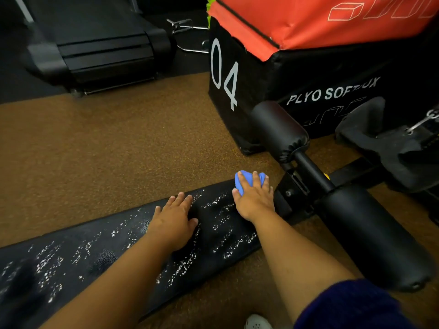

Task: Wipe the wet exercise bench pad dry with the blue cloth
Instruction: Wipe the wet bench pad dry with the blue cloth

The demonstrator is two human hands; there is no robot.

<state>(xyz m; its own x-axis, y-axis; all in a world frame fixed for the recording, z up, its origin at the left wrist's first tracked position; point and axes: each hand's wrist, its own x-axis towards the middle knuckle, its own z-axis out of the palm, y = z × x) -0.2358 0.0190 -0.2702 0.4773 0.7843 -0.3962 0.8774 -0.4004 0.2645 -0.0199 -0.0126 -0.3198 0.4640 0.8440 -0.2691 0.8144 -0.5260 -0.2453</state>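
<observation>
The black bench pad runs from the lower left toward the centre and is speckled with water droplets. My right hand presses a bunched blue cloth onto the pad's far end, its fingers spread over the cloth. My left hand lies flat on the wet pad a little to the left, fingers straight, holding nothing.
Two black foam rollers on the bench's frame stand just right of the cloth. A black and red plyo soft box sits behind them. A treadmill is at the back left. Brown rubber flooring surrounds the bench.
</observation>
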